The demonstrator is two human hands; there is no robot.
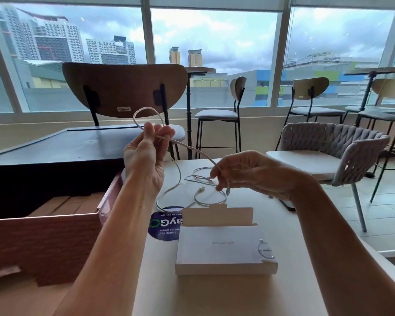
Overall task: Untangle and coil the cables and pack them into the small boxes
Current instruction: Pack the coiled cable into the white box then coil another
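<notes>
1. The left hand [146, 156] is holding a white cable [193, 148] up in the air, with its fingers curling round a loop of it.
2. The right hand [249, 174] is pinching the same cable near its end, and the plug is hanging down under the fingers.
3. The other cables [205, 179] are lying in a tangle on the table [237, 297], just behind the small white box [224, 247].
4. The small white box's flap is standing up open.
5. A big brown box [43, 236] is sitting on the left.
</notes>
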